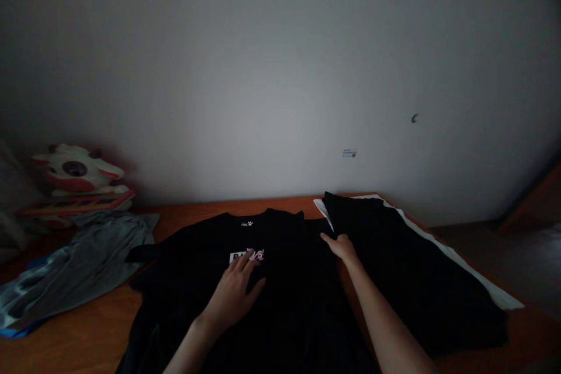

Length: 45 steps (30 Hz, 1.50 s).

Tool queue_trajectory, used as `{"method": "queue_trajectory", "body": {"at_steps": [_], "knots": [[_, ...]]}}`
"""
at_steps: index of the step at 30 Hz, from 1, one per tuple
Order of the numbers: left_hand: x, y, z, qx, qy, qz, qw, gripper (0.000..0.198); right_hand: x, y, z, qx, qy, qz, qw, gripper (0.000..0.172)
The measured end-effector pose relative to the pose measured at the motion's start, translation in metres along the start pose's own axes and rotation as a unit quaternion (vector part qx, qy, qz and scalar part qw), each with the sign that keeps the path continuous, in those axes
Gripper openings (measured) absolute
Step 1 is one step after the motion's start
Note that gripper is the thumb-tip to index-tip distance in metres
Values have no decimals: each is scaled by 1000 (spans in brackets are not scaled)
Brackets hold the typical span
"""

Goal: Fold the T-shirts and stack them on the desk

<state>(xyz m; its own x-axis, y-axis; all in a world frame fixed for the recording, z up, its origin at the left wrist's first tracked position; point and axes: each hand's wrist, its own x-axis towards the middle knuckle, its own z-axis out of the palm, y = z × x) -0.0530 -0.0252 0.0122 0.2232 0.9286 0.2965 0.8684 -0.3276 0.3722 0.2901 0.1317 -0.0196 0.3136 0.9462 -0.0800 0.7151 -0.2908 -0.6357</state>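
A black T-shirt [284,286] lies spread out front side up, its neckline toward the wall and a white and pink print [234,257] on its chest. My left hand [236,289] rests flat on that chest with fingers apart, covering part of the print. At the shirt's right sleeve is my right hand [342,246]. Its thumb stretches left over the dark cloth, while the other fingers are bent and mostly hidden; they appear closed on the sleeve's edge. Just right of it lies another black garment [407,263], with white cloth [464,266] showing along its far edge.
Everything lies on an orange-brown wooden surface [87,327] against a grey wall [272,82]. A crumpled grey garment [100,257] is at the left, with something blue under it. Behind that stands a cow-shaped toy keyboard [79,178]. The surface's right edge drops to the floor [473,245].
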Motion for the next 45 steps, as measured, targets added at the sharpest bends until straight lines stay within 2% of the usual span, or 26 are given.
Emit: {"method": "queue_trajectory", "body": {"at_steps": [3,6,10,13,18,22,26,28,31,35,37,39,40,41,43,45], "knots": [[21,19,28,-4,-43,22,999,44,11,1,2,3,-23,25,999,46],[40,26,46,-19,-52,39,998,50,14,2,5,36,-47,16,998,24],[53,31,62,-10,-69,36,997,57,13,1,13,125,-56,-25,990,19],[52,31,72,27,-68,24,997,62,12,1,19,211,-39,-47,976,22],[48,31,82,74,-53,12,996,62,9,7,24,336,-3,-60,940,43],[66,48,88,89,-36,-8,995,51,3,15,30,366,-12,-96,926,65],[101,68,98,66,-39,49,996,44,-1,24,37,353,47,-182,917,52],[116,72,105,57,-50,56,996,45,-3,28,38,349,80,-202,912,47],[130,72,117,50,-59,44,996,50,-7,30,39,334,116,-187,917,44],[132,70,129,43,-60,21,997,62,-14,26,43,304,165,-165,924,47],[132,70,130,6,-54,7,998,65,-18,20,41,302,180,-155,923,48],[131,70,127,-122,-42,-10,992,64,-23,13,34,319,198,-148,915,49],[130,69,125,-205,-36,-18,978,62,-26,9,30,334,190,-161,909,49],[130,67,121,-287,-30,-29,957,60,-30,5,25,352,158,-189,903,48],[130,62,113,-411,-16,-64,909,57,-39,-2,16,390,46,-264,881,43],[131,54,104,-470,1,-115,875,63,-46,-6,13,427,-46,-297,853,39]]}}
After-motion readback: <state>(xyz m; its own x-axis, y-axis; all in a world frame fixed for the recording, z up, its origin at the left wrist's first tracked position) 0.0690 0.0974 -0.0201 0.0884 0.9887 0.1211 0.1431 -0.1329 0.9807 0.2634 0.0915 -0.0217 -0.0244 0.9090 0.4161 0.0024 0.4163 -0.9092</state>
